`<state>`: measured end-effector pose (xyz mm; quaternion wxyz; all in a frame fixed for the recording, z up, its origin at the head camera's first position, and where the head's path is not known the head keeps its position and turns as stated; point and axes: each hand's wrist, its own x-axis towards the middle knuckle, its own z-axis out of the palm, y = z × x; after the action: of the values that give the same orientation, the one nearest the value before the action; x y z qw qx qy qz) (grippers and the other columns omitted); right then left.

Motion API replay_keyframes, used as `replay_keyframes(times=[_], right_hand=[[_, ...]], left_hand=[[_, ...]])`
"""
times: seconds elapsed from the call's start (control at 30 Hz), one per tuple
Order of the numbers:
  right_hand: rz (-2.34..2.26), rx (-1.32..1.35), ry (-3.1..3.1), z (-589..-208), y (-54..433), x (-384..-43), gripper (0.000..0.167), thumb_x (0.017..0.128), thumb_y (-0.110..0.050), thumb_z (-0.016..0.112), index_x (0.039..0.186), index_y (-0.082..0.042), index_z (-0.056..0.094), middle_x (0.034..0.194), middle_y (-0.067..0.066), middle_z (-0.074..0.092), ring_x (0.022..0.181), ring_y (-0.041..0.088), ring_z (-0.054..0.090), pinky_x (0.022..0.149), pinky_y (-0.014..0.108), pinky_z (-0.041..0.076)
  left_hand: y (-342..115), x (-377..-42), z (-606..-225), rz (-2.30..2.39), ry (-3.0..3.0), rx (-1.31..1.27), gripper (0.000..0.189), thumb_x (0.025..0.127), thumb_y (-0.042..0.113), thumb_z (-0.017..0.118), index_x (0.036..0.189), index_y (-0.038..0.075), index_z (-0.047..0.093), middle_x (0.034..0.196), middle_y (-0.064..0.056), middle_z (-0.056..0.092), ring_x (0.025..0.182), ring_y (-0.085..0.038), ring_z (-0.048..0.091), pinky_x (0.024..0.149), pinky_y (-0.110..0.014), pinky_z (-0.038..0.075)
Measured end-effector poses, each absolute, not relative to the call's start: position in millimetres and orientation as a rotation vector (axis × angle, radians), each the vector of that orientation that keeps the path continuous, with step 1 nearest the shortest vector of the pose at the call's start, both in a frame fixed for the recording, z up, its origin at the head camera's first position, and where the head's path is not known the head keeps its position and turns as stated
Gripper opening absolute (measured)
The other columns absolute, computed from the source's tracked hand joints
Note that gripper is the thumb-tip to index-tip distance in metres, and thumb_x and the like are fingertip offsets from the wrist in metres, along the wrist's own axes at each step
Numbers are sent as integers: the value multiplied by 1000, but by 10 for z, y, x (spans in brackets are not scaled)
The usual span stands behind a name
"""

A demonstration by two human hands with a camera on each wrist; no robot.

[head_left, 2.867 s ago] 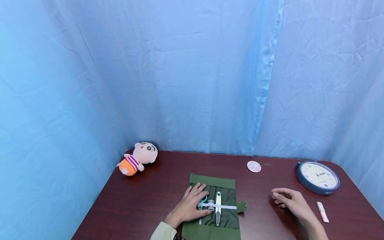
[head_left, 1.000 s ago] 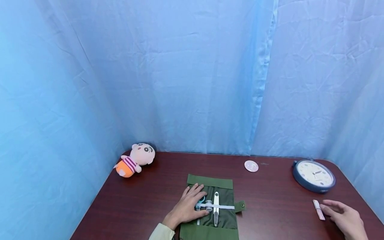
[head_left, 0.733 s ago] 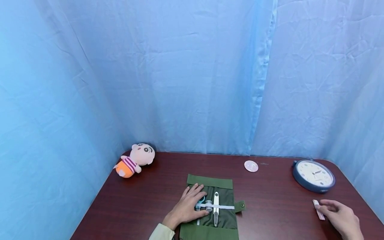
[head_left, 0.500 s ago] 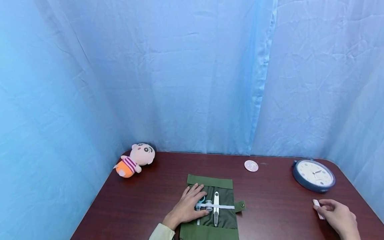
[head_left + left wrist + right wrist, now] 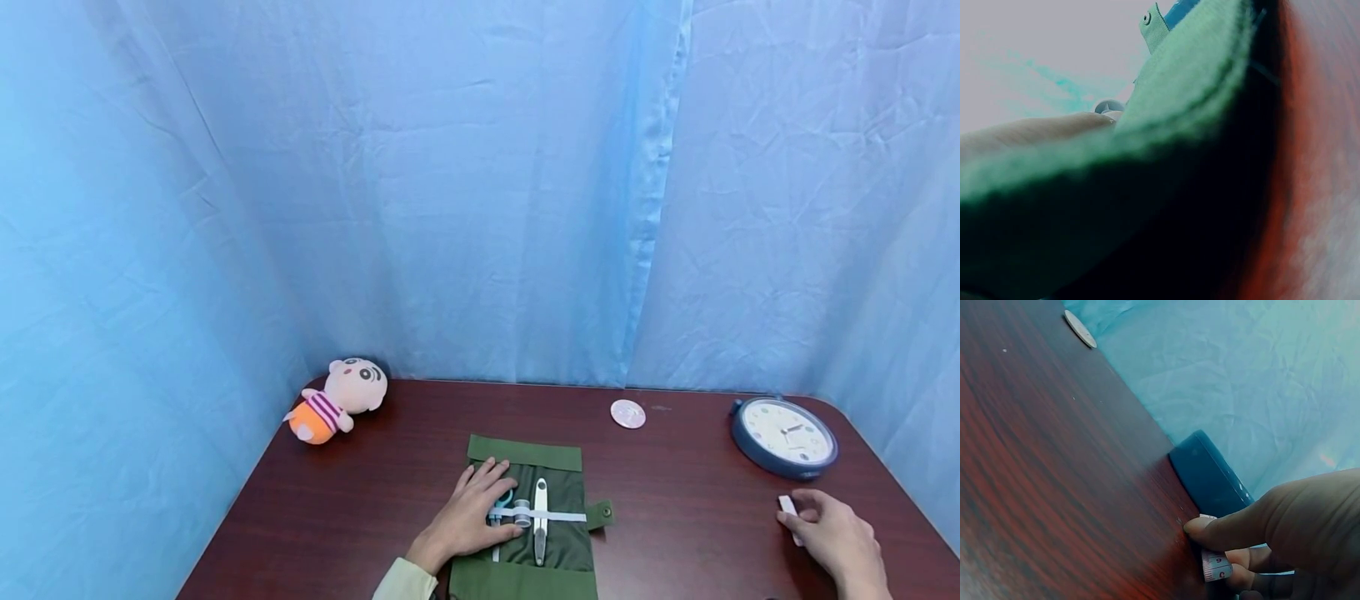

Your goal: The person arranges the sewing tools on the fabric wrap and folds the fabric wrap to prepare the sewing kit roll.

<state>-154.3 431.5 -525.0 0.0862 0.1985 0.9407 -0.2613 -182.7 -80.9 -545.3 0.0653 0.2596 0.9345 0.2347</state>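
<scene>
My left hand (image 5: 468,517) lies with its fingers spread on the left part of an unfolded green cloth sewing pouch (image 5: 525,582). Beside the hand, a white elastic band crosses teal-handled scissors (image 5: 496,514), grey thread spools (image 5: 522,513) and a slim silver tool (image 5: 540,543) with a hole at its top. Blurred green cloth fills much of the left wrist view. At the right, my right hand (image 5: 840,537) pinches a folded white tape measure (image 5: 1216,567) between thumb and fingers, close over the table. Its printed marks show in the right wrist view, though the fingers hide part of it.
A round blue-rimmed clock (image 5: 786,437) lies just beyond the right hand. Near the back edge of the dark red table (image 5: 420,467) is a pale pink disc (image 5: 627,414). A plush doll (image 5: 337,402) lies at the back left, and blue curtains (image 5: 465,208) hang behind.
My right hand has moved right to the tape measure, taken it between thumb and fingers, and shifted it slightly up and left. The left hand keeps its place on the pouch.
</scene>
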Motion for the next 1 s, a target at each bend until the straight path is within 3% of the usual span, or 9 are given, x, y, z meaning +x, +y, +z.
replay_keyframes(times=[0.2,0.4,0.53,0.6,0.7,0.8,1.0], right_hand=[[-781,529,2793,-5232,4299,-1540,65,94,-35,66,136,10,43,71,-3,68,92,36,64,86,65,42],[-837,528,2813,-5249,4316,-1533,60,97,-30,60,139,7,42,70,-1,65,75,18,59,83,59,41],[-963,634,2837,-5256,4322,-1527,58,98,-30,58,140,7,44,70,2,68,66,15,58,91,63,32],[-1024,715,2833,-5262,4319,-1519,58,99,-32,58,141,6,45,70,1,69,63,14,60,92,59,35],[-1116,829,2811,-5275,4304,-1510,58,98,-32,60,141,5,46,69,-1,70,58,14,64,76,41,49],[-1216,912,2777,-5288,4286,-1507,59,97,-29,62,142,5,44,67,-5,69,55,13,66,53,27,50],[-1384,995,2703,-5326,4300,-1512,61,96,-23,63,145,6,41,62,-11,67,53,11,68,50,29,56]], left_hand=[[-808,-1835,-5450,712,2828,792,62,90,54,68,142,24,55,163,-3,38,155,-26,27,124,-58,23],[-811,-1829,-5457,723,2829,815,61,91,54,67,142,22,55,162,-4,39,154,-28,28,123,-59,24],[-816,-1819,-5461,720,2831,820,61,91,55,67,141,22,55,162,-5,39,154,-28,29,123,-60,24],[-817,-1818,-5460,720,2829,813,62,90,55,67,141,22,55,162,-4,39,154,-28,29,123,-60,24],[-817,-1822,-5457,715,2822,794,62,90,55,67,142,23,55,162,-3,38,155,-26,28,124,-58,23],[-815,-1828,-5459,706,2823,783,62,90,56,67,142,24,55,163,-2,38,155,-26,27,124,-58,23],[-812,-1825,-5452,698,2828,789,62,90,56,67,142,23,55,162,-2,38,155,-26,28,124,-58,23]])
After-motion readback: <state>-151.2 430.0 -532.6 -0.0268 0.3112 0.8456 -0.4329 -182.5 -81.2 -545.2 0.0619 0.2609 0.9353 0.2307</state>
